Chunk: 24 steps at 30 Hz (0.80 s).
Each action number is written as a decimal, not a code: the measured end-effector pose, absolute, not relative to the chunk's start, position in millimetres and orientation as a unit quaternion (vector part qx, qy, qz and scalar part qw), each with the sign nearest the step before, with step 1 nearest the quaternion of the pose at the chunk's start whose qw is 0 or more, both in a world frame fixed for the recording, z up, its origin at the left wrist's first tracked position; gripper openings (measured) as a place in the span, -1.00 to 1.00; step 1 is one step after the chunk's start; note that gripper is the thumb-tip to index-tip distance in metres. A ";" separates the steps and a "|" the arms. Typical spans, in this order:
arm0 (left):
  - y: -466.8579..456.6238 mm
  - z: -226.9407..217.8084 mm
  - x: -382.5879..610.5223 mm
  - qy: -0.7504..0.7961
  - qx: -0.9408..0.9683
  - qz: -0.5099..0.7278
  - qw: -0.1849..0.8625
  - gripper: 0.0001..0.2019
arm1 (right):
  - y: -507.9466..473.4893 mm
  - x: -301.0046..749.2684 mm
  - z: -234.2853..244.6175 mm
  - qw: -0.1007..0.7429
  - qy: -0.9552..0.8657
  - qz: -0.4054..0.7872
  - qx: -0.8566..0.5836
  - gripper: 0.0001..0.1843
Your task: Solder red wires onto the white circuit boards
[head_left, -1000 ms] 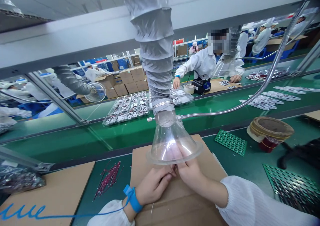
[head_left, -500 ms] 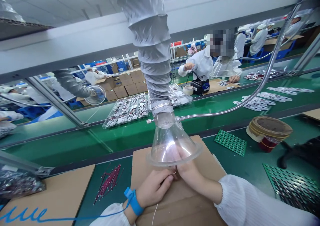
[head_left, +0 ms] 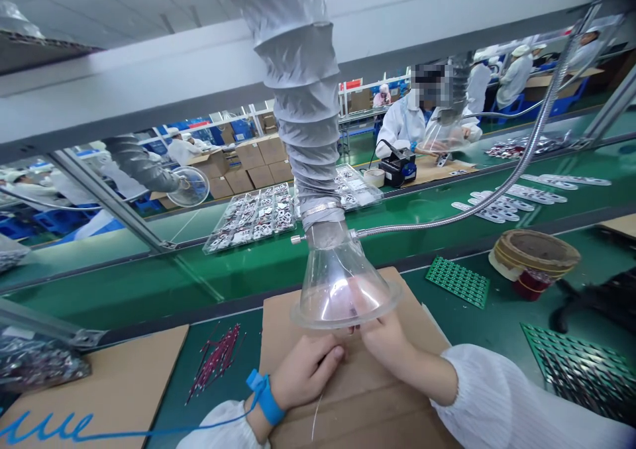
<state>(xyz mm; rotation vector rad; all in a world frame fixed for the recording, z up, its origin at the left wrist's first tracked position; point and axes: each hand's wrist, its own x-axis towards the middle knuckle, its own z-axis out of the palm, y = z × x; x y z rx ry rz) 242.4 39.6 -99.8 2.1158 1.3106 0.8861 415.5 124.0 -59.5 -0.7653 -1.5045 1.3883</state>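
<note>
Cardboard mat [head_left: 377, 409] bears both hands: nearest, a thin wire [head_left: 315, 417] trails lengthwise toward the body from under the left hand [head_left: 303, 369], which is curled shut on it, while just beyond and rightward the right hand [head_left: 385, 343] has its fingers under the clear funnel hood [head_left: 342, 290], their hold too blurred to tell.

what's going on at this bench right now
A person works with both bare hands on a cardboard sheet under a clear funnel hood fixed to a grey duct. The left hand, with a blue wrist strap, is curled around a thin wire that trails toward the camera. The right hand reaches under the hood's rim; whether it holds anything cannot be told. A bunch of red-tipped wires lies to the left.
</note>
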 end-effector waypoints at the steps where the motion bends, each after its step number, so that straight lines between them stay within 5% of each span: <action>1: 39.6 -99.9 242.3 0.479 0.776 0.325 0.249 -0.52 | 123.4 415.5 -59.9 0.456 -0.610 0.565 -0.316 -0.24; 24: 41.4 -99.9 243.1 0.467 0.777 0.335 0.257 -0.51 | 121.0 410.5 -54.6 0.460 -0.618 0.574 -0.278 -0.35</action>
